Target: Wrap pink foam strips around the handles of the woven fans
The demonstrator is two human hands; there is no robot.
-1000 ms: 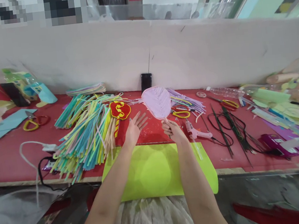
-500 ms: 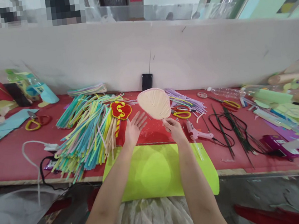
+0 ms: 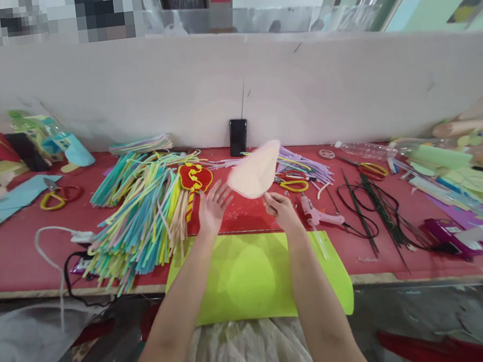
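My right hand (image 3: 277, 206) pinches the lower tip of a cream petal-shaped piece (image 3: 253, 174) with a pinkish edge, which looks made of pipe cleaners. The piece is held up over the red table and is blurred by motion. My left hand (image 3: 212, 209) is open, palm up with fingers spread, to the left of the piece and apart from it. Just beyond the left fingers lies a red and yellow pipe-cleaner ornament (image 3: 196, 177) with a striped stem. A pink glue gun (image 3: 322, 216) rests right of my right hand.
A big heap of coloured pipe cleaners (image 3: 141, 215) lies left, purple ones (image 3: 309, 164) behind. Scissors (image 3: 294, 185) sit nearby. A phone (image 3: 239, 136) leans on the white partition (image 3: 229, 72). A lime-green sheet (image 3: 253, 284) hangs over the table edge. Cables and a purple box (image 3: 455, 235) are right.
The petal-shaped piece has turned and tilted in my right hand, its top swinging right. My left hand has drawn slightly left, away from it.
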